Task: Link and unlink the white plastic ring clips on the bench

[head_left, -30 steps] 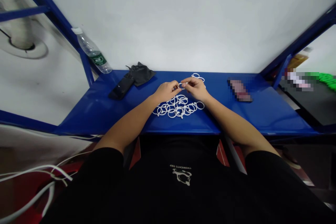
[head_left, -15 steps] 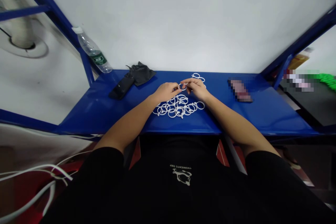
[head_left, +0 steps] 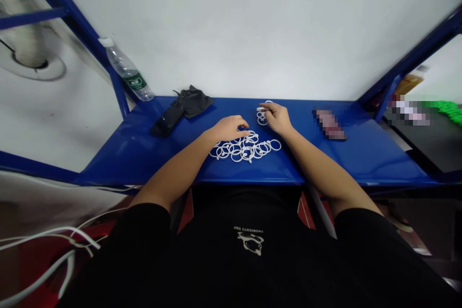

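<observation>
My right hand (head_left: 278,119) is above a small group of white rings (head_left: 262,124) toward the back of the blue table. Its thumb and index finger are pinched on a white ring (head_left: 259,109), partly hidden by the fingers and overlapping the group. My left hand (head_left: 231,128) hovers palm down at the back left of a larger pile of white rings (head_left: 236,155). Its fingers are apart, slightly bent, with nothing visible between them. The piled rings overlap, and several show a small knob on the edge.
A dark phone (head_left: 167,121) and a crumpled black bag (head_left: 194,101) lie at left on the blue table (head_left: 126,154). A plastic bottle (head_left: 135,82) leans by the blue frame. On the right lies a blurred pinkish object (head_left: 330,124). A white wall (head_left: 245,33) stands behind.
My hands have moved apart. The right hand has carried a ring from between them to the small group at the back. My left hand has come down slightly, its fingers now free of the ring.
</observation>
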`<state>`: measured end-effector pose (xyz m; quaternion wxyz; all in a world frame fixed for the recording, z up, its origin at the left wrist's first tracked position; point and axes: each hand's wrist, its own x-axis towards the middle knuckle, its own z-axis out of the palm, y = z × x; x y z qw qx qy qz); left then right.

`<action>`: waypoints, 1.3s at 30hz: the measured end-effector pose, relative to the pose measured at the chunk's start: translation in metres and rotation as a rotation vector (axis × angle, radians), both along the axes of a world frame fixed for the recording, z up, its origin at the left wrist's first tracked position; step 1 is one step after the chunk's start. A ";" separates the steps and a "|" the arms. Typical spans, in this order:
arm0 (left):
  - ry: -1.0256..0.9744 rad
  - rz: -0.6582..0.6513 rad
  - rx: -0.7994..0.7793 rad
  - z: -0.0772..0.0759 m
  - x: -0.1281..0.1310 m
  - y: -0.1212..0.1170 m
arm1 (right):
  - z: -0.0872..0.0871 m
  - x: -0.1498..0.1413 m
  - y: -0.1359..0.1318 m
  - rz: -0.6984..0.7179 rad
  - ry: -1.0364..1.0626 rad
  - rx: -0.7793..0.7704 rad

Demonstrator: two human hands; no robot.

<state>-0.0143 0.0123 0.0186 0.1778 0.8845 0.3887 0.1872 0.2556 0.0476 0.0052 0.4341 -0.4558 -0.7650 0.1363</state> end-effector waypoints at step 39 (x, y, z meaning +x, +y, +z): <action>-0.282 0.107 -0.024 0.011 0.001 -0.011 | 0.020 -0.025 -0.040 0.300 -0.252 0.030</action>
